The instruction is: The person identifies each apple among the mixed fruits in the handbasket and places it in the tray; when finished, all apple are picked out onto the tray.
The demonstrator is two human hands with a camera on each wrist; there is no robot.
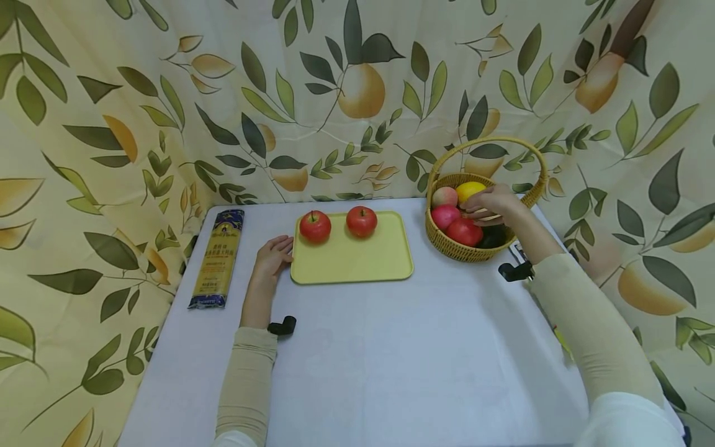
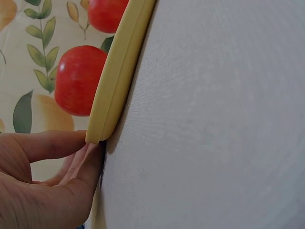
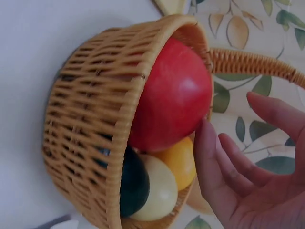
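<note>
My left hand [image 1: 274,256] pinches the left edge of a yellow tray [image 1: 352,264]; the left wrist view has the thumb [image 2: 59,141] against its rim. Two red apples [image 1: 315,226] [image 1: 361,221] sit toward the tray's far side. Over a wicker basket [image 1: 460,251] hovers my right hand [image 1: 494,203], its fingers apart and holding nothing. In the right wrist view, fingertips are close by a big red fruit [image 3: 171,95]; whether they touch it I cannot tell. Also inside are a yellow fruit [image 3: 178,162], a pale one [image 3: 155,188] and a dark one [image 3: 133,183].
A spaghetti packet [image 1: 218,257] lies left of the tray on the white tablecloth [image 1: 385,360]. The basket's tall handle [image 1: 486,141] arches above the fruit. Behind the table hangs a leaf-patterned curtain [image 1: 223,167]. Something partly hidden lies beneath my right forearm.
</note>
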